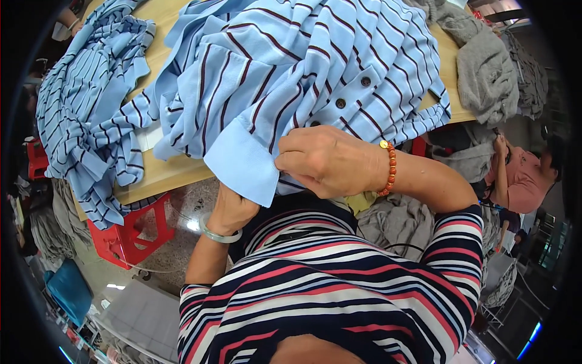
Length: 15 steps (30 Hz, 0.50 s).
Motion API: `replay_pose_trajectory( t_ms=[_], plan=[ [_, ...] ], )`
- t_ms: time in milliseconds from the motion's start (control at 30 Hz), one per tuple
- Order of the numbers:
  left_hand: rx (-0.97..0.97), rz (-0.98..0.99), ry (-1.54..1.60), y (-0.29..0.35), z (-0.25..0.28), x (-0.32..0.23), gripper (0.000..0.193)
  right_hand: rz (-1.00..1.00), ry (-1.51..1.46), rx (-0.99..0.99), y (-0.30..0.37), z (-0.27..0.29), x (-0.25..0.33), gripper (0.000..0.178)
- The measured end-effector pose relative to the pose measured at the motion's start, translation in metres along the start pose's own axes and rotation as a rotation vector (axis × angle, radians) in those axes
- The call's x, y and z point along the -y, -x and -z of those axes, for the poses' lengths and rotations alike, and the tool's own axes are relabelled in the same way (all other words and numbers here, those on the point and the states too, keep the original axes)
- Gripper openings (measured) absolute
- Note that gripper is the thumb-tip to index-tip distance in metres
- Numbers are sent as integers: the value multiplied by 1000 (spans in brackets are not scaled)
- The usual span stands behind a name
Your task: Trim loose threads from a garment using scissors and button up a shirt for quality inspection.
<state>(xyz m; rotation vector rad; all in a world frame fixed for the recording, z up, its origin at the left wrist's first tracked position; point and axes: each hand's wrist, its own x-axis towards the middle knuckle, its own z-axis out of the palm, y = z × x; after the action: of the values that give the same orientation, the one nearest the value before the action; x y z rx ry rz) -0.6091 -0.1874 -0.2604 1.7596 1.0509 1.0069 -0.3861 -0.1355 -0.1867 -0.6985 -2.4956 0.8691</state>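
Note:
A light-blue knitted shirt (267, 79) with dark stripes lies bunched on the table in front of me. Its plain blue collar (242, 159) hangs over the near table edge, toward my body. My right hand (330, 161) is closed, thumb and fingers pinched at the collar's right edge. Whether it also holds something small is hidden. Beneath the collar is my left hand (235, 210), its fingers covered by the cloth. Dark buttons (341, 103) show on the shirt front beyond my right hand.
More striped blue shirts (91, 91) spill off the left of the wooden table (157, 177). Grey knits (488, 76) are heaped at the right, with others (394, 224) by my lap. A red stool (133, 233) stands below left. Another person (522, 176) sits at the right.

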Motion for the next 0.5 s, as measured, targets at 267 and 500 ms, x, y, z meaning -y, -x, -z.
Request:
replay_pose_trajectory(
  t_ms=[267,500],
  plan=[
    [-28,160,547,-2,-1,-3,33,-325,-536,-51,-7,20,3,12],
    [-55,114,1297,-14,13,-53,50,-56,263,-235,5,64,21,65]
  ],
)
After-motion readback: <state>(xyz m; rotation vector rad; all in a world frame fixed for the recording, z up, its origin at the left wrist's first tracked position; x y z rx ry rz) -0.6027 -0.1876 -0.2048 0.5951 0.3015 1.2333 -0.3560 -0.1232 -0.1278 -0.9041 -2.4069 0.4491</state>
